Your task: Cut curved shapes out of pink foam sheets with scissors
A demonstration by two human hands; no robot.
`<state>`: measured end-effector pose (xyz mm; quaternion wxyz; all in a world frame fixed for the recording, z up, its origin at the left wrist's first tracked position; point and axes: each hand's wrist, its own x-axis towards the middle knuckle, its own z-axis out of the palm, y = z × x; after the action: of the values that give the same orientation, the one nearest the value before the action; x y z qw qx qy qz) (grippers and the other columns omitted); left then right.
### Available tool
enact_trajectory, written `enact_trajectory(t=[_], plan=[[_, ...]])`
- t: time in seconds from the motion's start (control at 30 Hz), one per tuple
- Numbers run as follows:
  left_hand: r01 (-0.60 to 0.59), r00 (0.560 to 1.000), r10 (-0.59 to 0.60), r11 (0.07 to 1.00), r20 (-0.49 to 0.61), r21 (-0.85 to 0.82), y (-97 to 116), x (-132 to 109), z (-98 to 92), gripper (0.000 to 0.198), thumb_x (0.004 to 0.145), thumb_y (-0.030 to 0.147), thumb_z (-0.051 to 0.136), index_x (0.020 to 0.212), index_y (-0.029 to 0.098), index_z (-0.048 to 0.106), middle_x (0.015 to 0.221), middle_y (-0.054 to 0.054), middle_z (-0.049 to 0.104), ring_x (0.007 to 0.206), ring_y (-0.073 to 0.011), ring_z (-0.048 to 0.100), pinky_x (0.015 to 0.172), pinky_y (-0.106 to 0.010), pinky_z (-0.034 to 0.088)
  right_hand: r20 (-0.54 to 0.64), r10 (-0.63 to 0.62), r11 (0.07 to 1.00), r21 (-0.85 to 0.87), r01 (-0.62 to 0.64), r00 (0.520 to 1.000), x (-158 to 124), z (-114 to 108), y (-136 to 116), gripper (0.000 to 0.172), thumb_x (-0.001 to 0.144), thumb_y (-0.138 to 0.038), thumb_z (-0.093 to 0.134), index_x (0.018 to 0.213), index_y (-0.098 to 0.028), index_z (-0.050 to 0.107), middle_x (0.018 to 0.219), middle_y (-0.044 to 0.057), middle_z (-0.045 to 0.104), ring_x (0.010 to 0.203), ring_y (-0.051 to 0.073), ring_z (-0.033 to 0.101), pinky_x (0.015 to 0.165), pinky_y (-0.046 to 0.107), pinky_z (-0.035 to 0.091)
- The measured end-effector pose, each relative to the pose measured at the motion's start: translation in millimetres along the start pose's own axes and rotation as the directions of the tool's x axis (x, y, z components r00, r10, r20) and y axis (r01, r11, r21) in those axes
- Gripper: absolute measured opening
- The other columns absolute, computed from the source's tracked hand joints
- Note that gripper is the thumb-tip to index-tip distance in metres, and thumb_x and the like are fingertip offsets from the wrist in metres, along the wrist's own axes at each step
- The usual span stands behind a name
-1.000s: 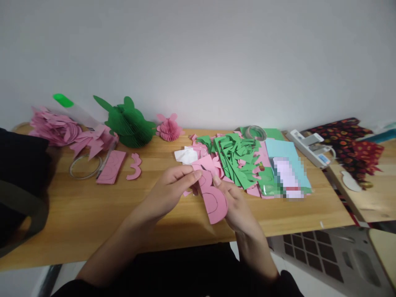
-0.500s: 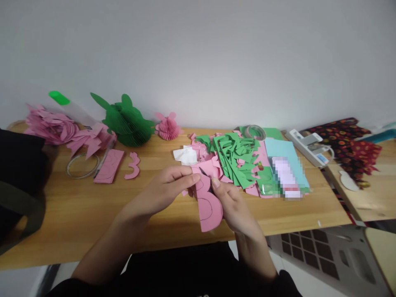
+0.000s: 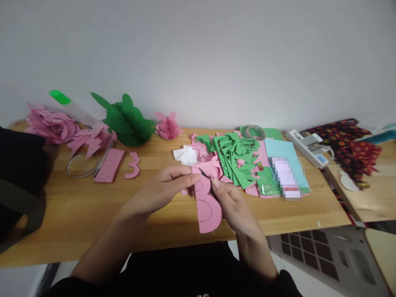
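Both my hands hold a pink paper piece (image 3: 208,210) with pencilled curves, just above the front edge of the wooden table (image 3: 93,214). My left hand (image 3: 167,187) pinches its top edge between thumb and fingers. My right hand (image 3: 233,204) is closed along its right side, thumb at the paper's edge. A thin dark blade tip (image 3: 202,172), like small scissors, sticks out above that thumb into the paper. The rest of the tool is hidden in the hand.
A heap of green and pink offcuts (image 3: 238,159) lies behind my hands, beside a light blue sheet (image 3: 283,150) and a tape roll (image 3: 255,131). At the left are a green paper ornament (image 3: 126,119), a small pink one (image 3: 167,127), pink scraps (image 3: 55,128), a marked pink strip (image 3: 109,166) and a cut-out (image 3: 133,165).
The pink piece has turned a little, its lower end swinging left and down. The dark blade tip has moved further into its top edge. Both hands kept their hold.
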<state>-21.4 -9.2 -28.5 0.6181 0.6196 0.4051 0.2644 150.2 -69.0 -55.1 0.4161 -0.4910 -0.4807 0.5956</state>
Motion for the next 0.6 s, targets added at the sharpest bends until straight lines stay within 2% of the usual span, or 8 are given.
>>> enact_trajectory(t=[0.17,0.37,0.6], plan=[[0.000,1.000,-0.001,1.000,-0.027,-0.010,5.2,-0.6,2.6,0.032,0.084,0.034,0.054,0.056,0.020,0.060,0.059,0.001,0.060,0.061,-0.0149,0.055,0.058,-0.024,0.047,-0.002,0.008,1.000,0.013,-0.008,1.000,-0.1,-0.2,0.8,0.053,0.092,-0.062,0.045,0.058,-0.021,0.038,0.049,-0.008,0.030,0.042,0.007,0.023,0.038,0.023,0.018],[-0.030,0.989,0.033,0.999,-0.145,0.025,3.3,-1.5,4.0,0.025,0.081,0.030,0.058,0.059,0.019,0.059,0.060,0.002,0.057,0.062,-0.0137,0.053,0.059,-0.024,0.043,0.037,0.025,0.995,0.092,-0.028,0.999,-0.6,0.7,2.4,0.053,0.091,-0.063,0.045,0.059,-0.021,0.041,0.047,-0.009,0.030,0.038,0.007,0.022,0.036,0.022,0.016],[-0.063,0.992,0.076,0.989,-0.100,0.134,1.2,-2.2,2.9,0.030,0.086,0.034,0.053,0.060,0.019,0.059,0.059,0.001,0.054,0.060,-0.0139,0.049,0.057,-0.025,0.040,0.027,0.032,0.995,0.096,-0.035,0.999,-0.6,1.7,3.1,0.053,0.090,-0.064,0.045,0.059,-0.022,0.040,0.047,-0.009,0.029,0.038,0.007,0.021,0.035,0.022,0.016]])
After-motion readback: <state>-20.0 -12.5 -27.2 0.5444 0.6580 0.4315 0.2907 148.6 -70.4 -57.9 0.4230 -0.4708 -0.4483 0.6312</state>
